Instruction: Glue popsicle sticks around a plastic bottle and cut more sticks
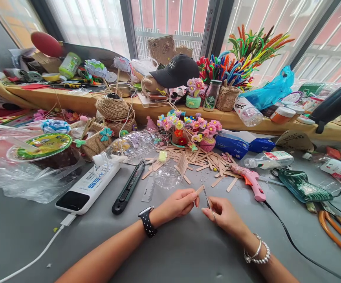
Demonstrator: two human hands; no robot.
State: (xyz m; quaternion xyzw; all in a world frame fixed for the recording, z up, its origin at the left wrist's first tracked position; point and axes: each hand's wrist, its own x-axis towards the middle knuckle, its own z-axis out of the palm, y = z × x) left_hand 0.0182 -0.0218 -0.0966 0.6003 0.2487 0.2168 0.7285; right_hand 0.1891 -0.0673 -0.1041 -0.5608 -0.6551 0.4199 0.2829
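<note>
Over the smooth grey table (173, 257) here, the left hand (182, 202) pinches a flat, pale wooden stick (199, 191), while the right hand (223, 214) curls round slim metal scissors (206, 196), blades at the stick's end. Just past them sit a clear plastic cup (159, 179) and scattered sticks (198, 157), then a wooden ledge (80, 100) with fuzzy pipe cleaners (225, 72) before barred windows (170, 15).
</note>
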